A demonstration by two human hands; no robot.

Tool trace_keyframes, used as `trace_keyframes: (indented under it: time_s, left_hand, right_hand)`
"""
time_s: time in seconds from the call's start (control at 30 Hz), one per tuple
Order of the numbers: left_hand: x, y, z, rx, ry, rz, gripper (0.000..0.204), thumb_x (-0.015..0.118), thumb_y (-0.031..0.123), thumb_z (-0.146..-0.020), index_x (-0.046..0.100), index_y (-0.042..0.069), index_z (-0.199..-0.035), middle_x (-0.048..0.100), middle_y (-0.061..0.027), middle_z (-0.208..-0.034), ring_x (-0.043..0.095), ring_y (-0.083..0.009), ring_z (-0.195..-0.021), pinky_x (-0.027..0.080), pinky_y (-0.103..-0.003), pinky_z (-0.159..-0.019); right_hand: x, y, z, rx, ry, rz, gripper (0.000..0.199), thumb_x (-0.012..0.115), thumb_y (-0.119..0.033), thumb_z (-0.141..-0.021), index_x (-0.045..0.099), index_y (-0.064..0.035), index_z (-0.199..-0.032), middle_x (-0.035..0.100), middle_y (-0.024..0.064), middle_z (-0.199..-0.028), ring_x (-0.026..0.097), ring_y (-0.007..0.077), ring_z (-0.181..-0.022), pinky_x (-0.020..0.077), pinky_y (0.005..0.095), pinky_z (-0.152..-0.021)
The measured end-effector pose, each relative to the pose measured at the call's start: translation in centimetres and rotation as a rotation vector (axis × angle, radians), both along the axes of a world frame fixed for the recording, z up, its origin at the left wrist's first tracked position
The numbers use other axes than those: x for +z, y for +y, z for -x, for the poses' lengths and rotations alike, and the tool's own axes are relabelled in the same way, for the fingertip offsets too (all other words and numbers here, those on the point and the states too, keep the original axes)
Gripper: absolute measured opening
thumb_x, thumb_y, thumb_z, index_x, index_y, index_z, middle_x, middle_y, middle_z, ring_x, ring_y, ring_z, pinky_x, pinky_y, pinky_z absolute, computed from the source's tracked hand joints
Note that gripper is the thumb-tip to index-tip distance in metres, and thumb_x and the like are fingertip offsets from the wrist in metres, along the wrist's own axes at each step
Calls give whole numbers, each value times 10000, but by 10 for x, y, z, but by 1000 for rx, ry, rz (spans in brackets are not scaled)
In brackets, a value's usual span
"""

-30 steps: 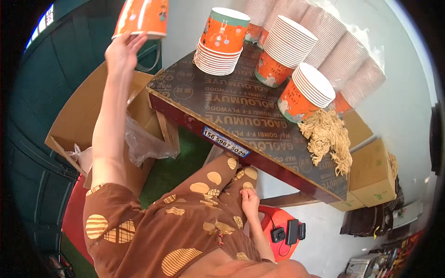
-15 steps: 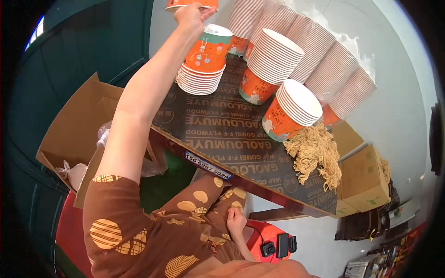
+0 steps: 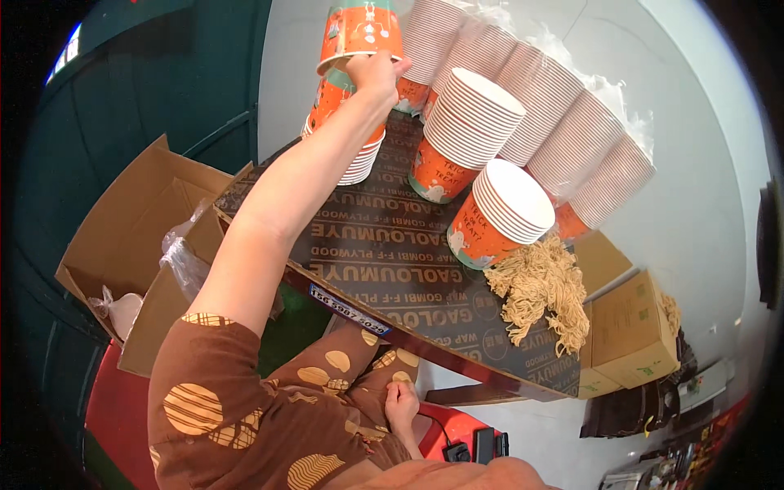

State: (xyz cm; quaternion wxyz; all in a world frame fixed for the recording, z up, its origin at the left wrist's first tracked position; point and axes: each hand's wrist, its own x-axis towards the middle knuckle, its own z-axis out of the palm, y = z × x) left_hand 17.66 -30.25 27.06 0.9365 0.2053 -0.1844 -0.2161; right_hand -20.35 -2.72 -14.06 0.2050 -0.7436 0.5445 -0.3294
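My left hand (image 3: 377, 75) is closed on the rim of an upside-down orange paper bucket (image 3: 362, 33) with a green band and small white figures. It is above an upside-down stack of the same buckets (image 3: 365, 159), partly hidden behind my wrist and forearm; whether the two touch I cannot tell. My right hand (image 3: 402, 404) rests on my thigh with its fingers curled together; what they hold, if anything, is hidden. To the right stand an upright taller bucket stack (image 3: 445, 167) and a shorter one (image 3: 482, 229), beside a heap of tan cords (image 3: 539, 294).
Tall plastic-wrapped bucket stacks (image 3: 539, 90) line the back of the dark plywood table (image 3: 367, 237). An open cardboard box (image 3: 122, 204) with clear plastic bags stands at left, and another carton (image 3: 633, 327) at right. Small black devices (image 3: 482, 445) lie on a red stool (image 3: 433, 437).
My left hand has brought the upside-down bucket rightward and lower, closer over the upside-down stack. My right hand stays on my thigh. The whole view has shifted slightly.
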Motion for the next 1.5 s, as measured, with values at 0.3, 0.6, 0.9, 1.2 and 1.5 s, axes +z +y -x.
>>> trace_keyframes:
  time_s: [0.3, 0.6, 0.9, 1.2, 1.5]
  left_hand:
    - [-29, 33, 20, -91, -1, 15, 247, 423, -57, -851, 433, -208, -1045, 588, -280, -950, 679, -367, -762, 622, -384, -650]
    - [-80, 50, 28, -189, -45, -215, 247, 429, 19, -910, 462, -201, -1019, 599, -302, -947, 681, -395, -763, 622, -414, -631]
    - [-97, 137, 53, -531, -599, -415, 201, 490, 155, -949, 576, -23, -912, 671, -186, -847, 683, -245, -673, 557, -319, -529]
    - [-15, 98, -37, 1396, -1443, -250, 293, 544, 122, -854, 592, -8, -1112, 607, -233, -1057, 570, -381, -956, 477, -451, -806]
    - [-55, 67, -71, 998, -1699, -749, 454, 522, 368, -924, 541, 126, -1308, 469, -254, -1283, 384, -420, -1277, 312, -582, -1007]
  right_hand:
    - [-1, -4, 1, -13, -23, 7, 149, 579, -170, -864, 675, -76, -801, 632, 135, -839, 625, 330, -770, 497, 417, -675]
    - [2, -4, 0, -32, 4, -8, 145, 574, -155, -869, 660, -65, -793, 622, 143, -830, 620, 346, -759, 491, 416, -677]
    - [2, -5, -2, -41, 8, 25, 165, 592, -178, -861, 652, -38, -797, 610, 162, -831, 612, 356, -746, 488, 443, -647]
    - [2, -6, -2, -71, 3, 0, 170, 587, -185, -855, 653, -39, -799, 604, 161, -816, 607, 359, -724, 482, 440, -630]
    - [-3, -7, -3, -91, -13, 35, 161, 593, -192, -850, 663, -52, -814, 617, 152, -817, 609, 347, -720, 485, 433, -638]
